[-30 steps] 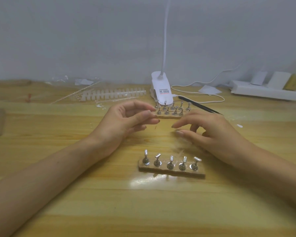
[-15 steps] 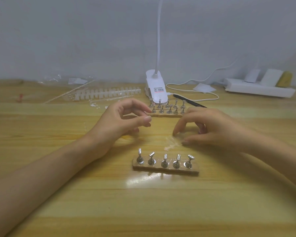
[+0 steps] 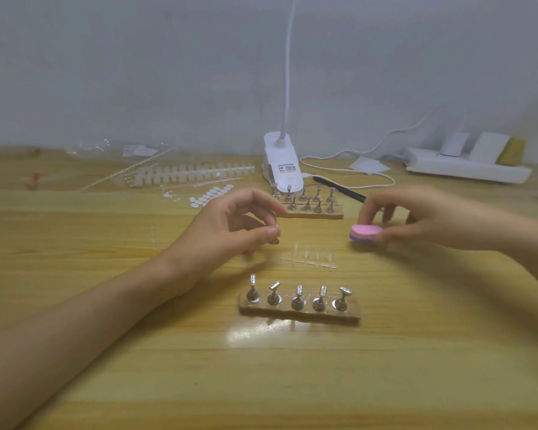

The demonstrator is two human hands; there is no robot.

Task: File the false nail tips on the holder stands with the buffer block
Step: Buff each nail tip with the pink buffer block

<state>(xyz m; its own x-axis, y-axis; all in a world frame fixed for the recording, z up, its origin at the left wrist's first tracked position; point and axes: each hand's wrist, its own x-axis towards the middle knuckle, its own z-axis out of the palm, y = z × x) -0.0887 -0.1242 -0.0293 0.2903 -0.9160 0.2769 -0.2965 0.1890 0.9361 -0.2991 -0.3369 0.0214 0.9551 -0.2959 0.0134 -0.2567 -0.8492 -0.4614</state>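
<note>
A wooden base with several metal holder stands [image 3: 298, 301] lies in the near middle of the table. A clear strip of false nail tips [image 3: 308, 256] lies just behind it. My right hand [image 3: 423, 218] pinches a pink and purple buffer block [image 3: 365, 233] between thumb and fingers, right of the strip. My left hand [image 3: 230, 231] hovers left of the strip with thumb and forefinger curled toward each other; whether it holds a nail tip I cannot tell. A second base of stands [image 3: 309, 204] sits farther back.
A white clip lamp [image 3: 282, 164] with its cable stands behind the far stands, a black pen [image 3: 339, 189] beside it. Racks of clear nail tips [image 3: 193, 173] and loose white tips [image 3: 212, 193] lie at the back left. A white power strip [image 3: 466, 169] is at the back right.
My right hand has lifted off the clear nail strip, moved right and now holds the pink buffer block. The strip lies uncovered. My left hand has barely moved.
</note>
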